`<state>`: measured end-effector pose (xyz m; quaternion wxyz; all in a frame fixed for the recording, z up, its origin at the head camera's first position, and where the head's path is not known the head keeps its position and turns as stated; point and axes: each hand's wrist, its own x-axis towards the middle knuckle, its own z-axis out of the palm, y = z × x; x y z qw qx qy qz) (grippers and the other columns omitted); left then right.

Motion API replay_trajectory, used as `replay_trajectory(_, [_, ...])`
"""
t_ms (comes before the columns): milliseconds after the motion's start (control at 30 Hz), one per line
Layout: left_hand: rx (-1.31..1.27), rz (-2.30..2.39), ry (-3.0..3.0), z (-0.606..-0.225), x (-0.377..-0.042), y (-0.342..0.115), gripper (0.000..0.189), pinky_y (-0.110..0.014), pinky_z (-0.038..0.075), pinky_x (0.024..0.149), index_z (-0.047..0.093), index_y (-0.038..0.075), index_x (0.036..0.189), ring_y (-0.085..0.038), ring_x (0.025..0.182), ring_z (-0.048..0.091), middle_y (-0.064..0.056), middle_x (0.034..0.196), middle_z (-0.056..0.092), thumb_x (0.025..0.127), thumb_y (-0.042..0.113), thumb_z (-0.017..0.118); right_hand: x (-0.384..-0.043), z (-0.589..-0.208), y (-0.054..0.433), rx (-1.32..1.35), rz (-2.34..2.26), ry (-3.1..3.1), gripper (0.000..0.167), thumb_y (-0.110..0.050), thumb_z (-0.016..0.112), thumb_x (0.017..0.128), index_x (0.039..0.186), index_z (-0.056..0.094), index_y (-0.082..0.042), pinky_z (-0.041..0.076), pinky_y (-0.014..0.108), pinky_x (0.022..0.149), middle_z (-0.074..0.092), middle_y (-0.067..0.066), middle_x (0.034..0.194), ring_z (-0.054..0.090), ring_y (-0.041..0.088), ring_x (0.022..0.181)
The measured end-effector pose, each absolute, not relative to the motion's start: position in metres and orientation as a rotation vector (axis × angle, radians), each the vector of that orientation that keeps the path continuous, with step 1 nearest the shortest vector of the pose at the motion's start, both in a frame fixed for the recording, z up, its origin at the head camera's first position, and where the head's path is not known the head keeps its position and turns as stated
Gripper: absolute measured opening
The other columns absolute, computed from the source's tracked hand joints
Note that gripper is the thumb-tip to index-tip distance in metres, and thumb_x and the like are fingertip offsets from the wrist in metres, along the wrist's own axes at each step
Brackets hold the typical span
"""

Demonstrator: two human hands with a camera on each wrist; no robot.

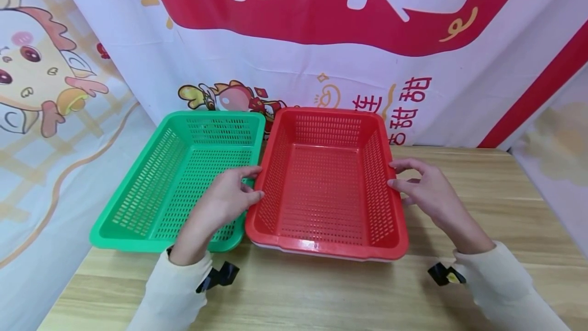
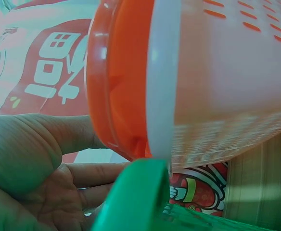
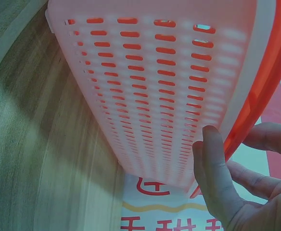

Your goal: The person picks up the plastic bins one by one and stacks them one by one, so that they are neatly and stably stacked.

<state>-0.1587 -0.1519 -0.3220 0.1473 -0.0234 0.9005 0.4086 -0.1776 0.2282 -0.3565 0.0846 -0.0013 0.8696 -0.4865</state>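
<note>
A red plastic basket [image 1: 321, 245] with slotted walls stands in the middle of the table, nested in a whitish basket [image 3: 155, 9] whose pale rim shows just under the red one. On its left side, my left hand [image 1: 225, 195] pinches the red rim between thumb and fingers. Opposite it, my right hand [image 1: 429, 188] grips the right rim, its fingers lying along the outer wall in the right wrist view. A green basket [image 1: 170, 245] sits close beside at the left, its near right rim passing under my left hand. Both the red and green baskets hold nothing.
The wooden table [image 1: 321, 295] extends in front of the baskets and to the right. A printed cloth [image 1: 298, 60] with red and white lettering hangs close behind them. Another cloth [image 1: 59, 167] with a cartoon figure runs along the left side.
</note>
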Motion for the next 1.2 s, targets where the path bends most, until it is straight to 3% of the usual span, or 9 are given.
replay_trajectory(300, [-0.041,1.139,2.642,-0.325,-0.156,-0.142,0.073,-0.029,0.062,0.064,0.048,0.01,0.157,-0.023,0.084,0.07,-0.014,0.104,0.071,0.092,0.014,0.08,-0.177,-0.36,0.235,0.042,-1.415,2.613,0.057,-0.026,0.067,0.103,0.154,0.049,-0.009,0.066,0.032,0.078,0.052,0.02,0.145,0.073,0.024,0.103])
replay_trajectory(600, [-0.077,1.197,2.616,-0.33,-0.154,-0.128,0.075,-0.033,0.065,0.069,0.047,0.011,0.157,-0.019,0.084,0.075,-0.013,0.115,0.074,0.091,0.016,0.082,-0.178,-0.361,0.247,0.036,-1.443,2.612,0.057,-0.024,0.064,0.105,0.156,0.047,-0.007,0.066,0.032,0.077,0.052,0.024,0.148,0.073,0.016,0.098])
replay_trajectory(800, [-0.08,1.229,2.596,-0.333,-0.154,-0.121,0.075,-0.03,0.065,0.065,0.048,0.014,0.157,-0.017,0.07,0.075,-0.012,0.107,0.075,0.091,0.019,0.082,-0.181,-0.362,0.254,0.075,-1.411,2.609,0.059,-0.027,0.062,0.106,0.159,0.044,-0.009,0.066,0.031,0.078,0.056,0.026,0.147,0.074,0.017,0.099])
replay_trajectory(1200, [-0.071,1.223,2.564,-0.334,-0.157,-0.104,0.076,-0.028,0.062,0.063,0.043,0.021,0.161,-0.019,0.066,0.074,-0.008,0.092,0.075,0.094,0.021,0.079,-0.184,-0.364,0.272,0.139,-1.367,2.626,0.06,-0.035,0.057,0.108,0.162,0.041,-0.013,0.064,0.026,0.08,0.055,0.025,0.15,0.072,0.016,0.102])
